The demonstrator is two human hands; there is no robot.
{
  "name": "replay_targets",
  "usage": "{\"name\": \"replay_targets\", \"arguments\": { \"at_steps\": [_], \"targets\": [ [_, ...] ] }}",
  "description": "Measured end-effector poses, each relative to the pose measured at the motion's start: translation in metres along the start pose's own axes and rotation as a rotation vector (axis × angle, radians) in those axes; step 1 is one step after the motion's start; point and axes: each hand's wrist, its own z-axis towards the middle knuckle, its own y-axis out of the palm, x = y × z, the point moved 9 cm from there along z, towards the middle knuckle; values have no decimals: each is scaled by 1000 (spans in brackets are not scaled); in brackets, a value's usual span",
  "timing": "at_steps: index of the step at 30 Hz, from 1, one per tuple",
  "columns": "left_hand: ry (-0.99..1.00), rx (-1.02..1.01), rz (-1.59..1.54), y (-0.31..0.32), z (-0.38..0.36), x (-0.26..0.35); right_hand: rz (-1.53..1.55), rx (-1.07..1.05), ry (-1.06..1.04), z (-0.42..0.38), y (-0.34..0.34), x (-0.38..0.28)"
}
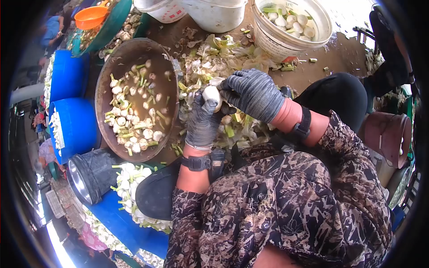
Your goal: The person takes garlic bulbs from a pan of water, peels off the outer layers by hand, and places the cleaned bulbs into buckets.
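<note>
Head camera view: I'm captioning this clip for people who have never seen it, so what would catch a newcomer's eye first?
First, the two grey-gloved hands at centre: the left hand and right hand together grip a white bulb over a heap of pale peelings. To their left sits a wide brown basin scattered with trimmed bulbs. At top right, a white bucket holds more peeled ones.

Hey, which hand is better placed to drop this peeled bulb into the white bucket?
Probably the right hand. It lies over the bulb on the side towards the white bucket, which sits up and to the right. The left hand grips the bulb from below, nearer the brown basin.
</note>
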Motion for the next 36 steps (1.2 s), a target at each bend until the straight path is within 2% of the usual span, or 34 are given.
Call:
{"name": "replay_targets", "arguments": {
  "at_steps": [3,4,5,6,7,9,10,13,14,15,17,18,19,22,23,25,26,29,30,32,33,35,36],
  "targets": [
    [-1,13,79,4,-5,3,46,-2,84,-2,6,7],
    [-37,-13,242,2,-6,3,46,-6,88,-2,6,7],
    [-72,-42,407,2,-6,2,113,-72,187,-3,11,15],
    [-154,-14,421,-2,-11,-3,181,-138,290,-4,18,25],
    [-163,-20,420,-3,-12,-6,180,-137,302,-5,20,31],
    [-23,-74,556,-2,-11,-4,397,-295,381,-7,45,48],
    [22,-23,638,-1,-9,0,458,-318,416,-10,50,53],
    [-62,-54,552,9,-10,6,507,-224,359,-10,47,51],
    [-30,-46,651,15,-11,13,347,-116,242,-6,32,42],
    [-25,-36,649,18,-11,17,348,-123,233,-6,33,38],
    [-70,-75,900,21,-8,15,209,-72,259,-6,30,38],
    [84,-140,1024,27,-5,16,283,-105,295,-9,39,47],
    [79,-142,1020,25,-8,10,283,-108,301,-9,42,52],
    [194,-219,1097,38,-11,9,416,-404,587,-16,68,80],
    [199,-212,1100,36,-10,13,416,-406,579,-18,65,76],
    [182,-167,1126,27,-8,21,789,-174,435,-15,44,55],
    [135,-153,1136,24,-7,21,925,-209,351,-15,42,42],
    [115,-194,1029,29,-10,18,760,-328,292,-16,42,33],
    [112,-187,1001,29,-11,13,760,-327,297,-17,39,31],
    [126,-202,1011,32,-10,7,441,-258,197,-14,27,24],
    [141,-211,1021,33,-10,5,443,-257,206,-13,30,24],
    [185,-217,1117,37,-10,7,571,-140,486,-17,37,53],
    [256,-204,1138,42,-10,15,469,-145,463,-15,40,62]
  ]
}}
